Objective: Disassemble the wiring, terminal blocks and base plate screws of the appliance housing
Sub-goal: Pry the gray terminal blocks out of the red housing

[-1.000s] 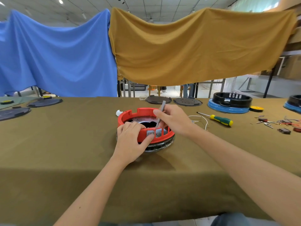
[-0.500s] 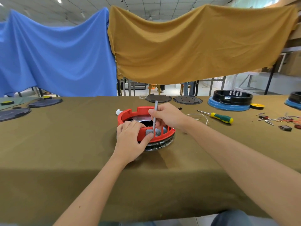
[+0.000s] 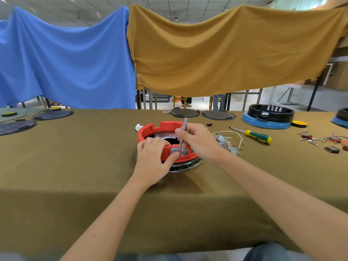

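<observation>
The red housing (image 3: pixel 167 144) sits mid-counter (image 3: pixel 94 166). The left hand (image 3: pixel 152 162) grips its near rim at 7 o'clock, thumb against the grey terminal block (image 3: pixel 175 152), likely to steady it. The right hand (image 3: pixel 197 142) pinches a slim grey tool (image 3: pixel 183 134) upright, tip at that block, probably prying it free; loosened wires (image 3: pixel 227 142) lie at 3 o'clock

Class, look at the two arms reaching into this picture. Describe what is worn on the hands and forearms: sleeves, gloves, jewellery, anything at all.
Nothing is worn. The left hand and right hand are bare, without gloves, rings or a watch, and both forearms are uncovered up to the frame edge, with no sleeve in view.
</observation>
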Action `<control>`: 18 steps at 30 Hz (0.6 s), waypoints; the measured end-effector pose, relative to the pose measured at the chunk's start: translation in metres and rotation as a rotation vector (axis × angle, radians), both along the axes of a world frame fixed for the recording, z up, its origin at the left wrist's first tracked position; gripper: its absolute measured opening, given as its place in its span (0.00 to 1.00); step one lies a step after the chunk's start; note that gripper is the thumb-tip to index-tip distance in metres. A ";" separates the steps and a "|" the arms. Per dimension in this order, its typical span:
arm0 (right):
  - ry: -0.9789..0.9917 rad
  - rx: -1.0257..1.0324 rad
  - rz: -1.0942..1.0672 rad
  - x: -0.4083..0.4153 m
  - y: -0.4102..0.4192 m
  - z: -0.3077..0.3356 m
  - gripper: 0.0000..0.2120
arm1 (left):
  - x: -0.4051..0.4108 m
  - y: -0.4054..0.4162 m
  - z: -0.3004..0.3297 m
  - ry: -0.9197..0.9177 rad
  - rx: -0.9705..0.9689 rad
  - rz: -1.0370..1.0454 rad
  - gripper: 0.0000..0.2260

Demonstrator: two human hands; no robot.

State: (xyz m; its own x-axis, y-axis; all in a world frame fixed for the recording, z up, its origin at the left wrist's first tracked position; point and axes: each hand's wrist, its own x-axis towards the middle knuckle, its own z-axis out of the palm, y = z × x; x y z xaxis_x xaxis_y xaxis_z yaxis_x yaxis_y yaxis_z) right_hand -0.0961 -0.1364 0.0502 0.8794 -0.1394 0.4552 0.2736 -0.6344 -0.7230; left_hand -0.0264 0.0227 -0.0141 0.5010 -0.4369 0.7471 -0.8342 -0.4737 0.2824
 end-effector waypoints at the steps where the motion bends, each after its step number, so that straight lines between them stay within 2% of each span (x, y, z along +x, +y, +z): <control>1: 0.028 -0.008 -0.005 0.001 0.001 0.002 0.15 | 0.000 0.000 0.000 0.001 0.004 0.001 0.17; 10: 0.222 -0.126 -0.043 0.011 0.009 0.022 0.17 | 0.000 0.000 0.001 0.012 0.017 0.002 0.14; 12: 0.192 -0.129 -0.060 0.011 0.012 0.021 0.17 | 0.000 0.001 0.001 0.012 0.006 -0.002 0.15; 14: 0.096 -0.049 -0.070 0.007 0.011 0.019 0.17 | 0.000 0.001 0.000 0.009 0.000 -0.008 0.17; 16: 0.012 0.039 -0.042 0.003 0.009 0.018 0.17 | 0.000 0.001 0.001 0.003 0.005 -0.006 0.17; 18: -0.012 0.036 0.016 0.000 0.012 0.018 0.15 | 0.000 0.001 0.001 0.004 0.009 0.000 0.17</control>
